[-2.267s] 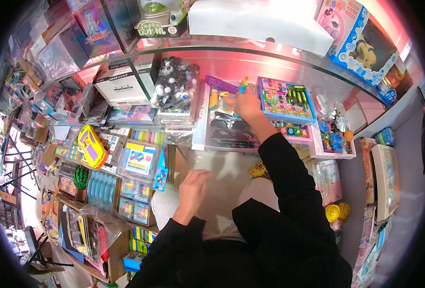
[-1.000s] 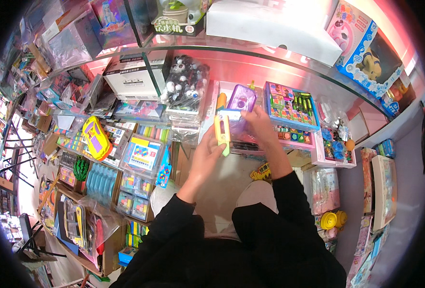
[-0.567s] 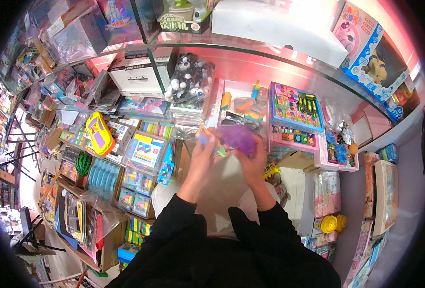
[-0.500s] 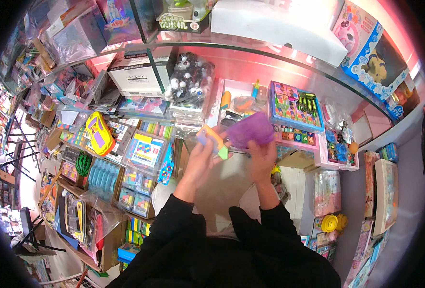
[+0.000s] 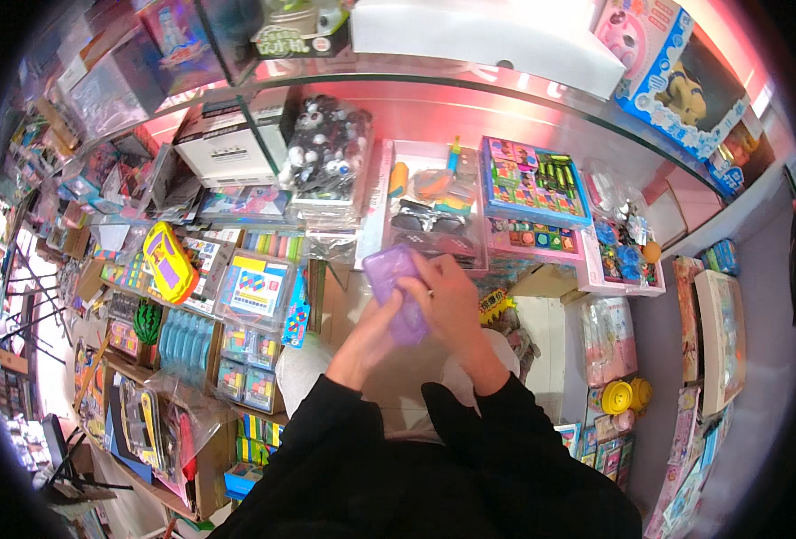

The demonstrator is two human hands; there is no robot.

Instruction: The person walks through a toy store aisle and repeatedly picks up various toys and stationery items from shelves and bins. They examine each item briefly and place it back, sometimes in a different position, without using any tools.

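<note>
A translucent purple plastic case [image 5: 391, 267] is held in front of my body, tilted, between both hands. My left hand [image 5: 373, 334] grips its lower left part, fingers partly hidden. My right hand [image 5: 448, 301] is closed over its right side, the fingers curled across the top. The small orange, yellow and green piece seen earlier in my left hand does not show. Just beyond the case lies an open white-and-pink box [image 5: 376, 202] holding dark glasses [image 5: 429, 222] and a few orange and yellow pieces.
A blue box of colourful small items [image 5: 535, 180] stands at the right of the open box. A yellow toy car [image 5: 170, 262] lies on packages at the left. Above, a glass shelf carries a white carton [image 5: 479, 36]. A yellow round tub [image 5: 616, 396] sits low at the right.
The purple case has moved left and nearer to me, and both hands have come together on it. The orange, yellow and green piece has gone from sight. The whole view has shifted slightly.
</note>
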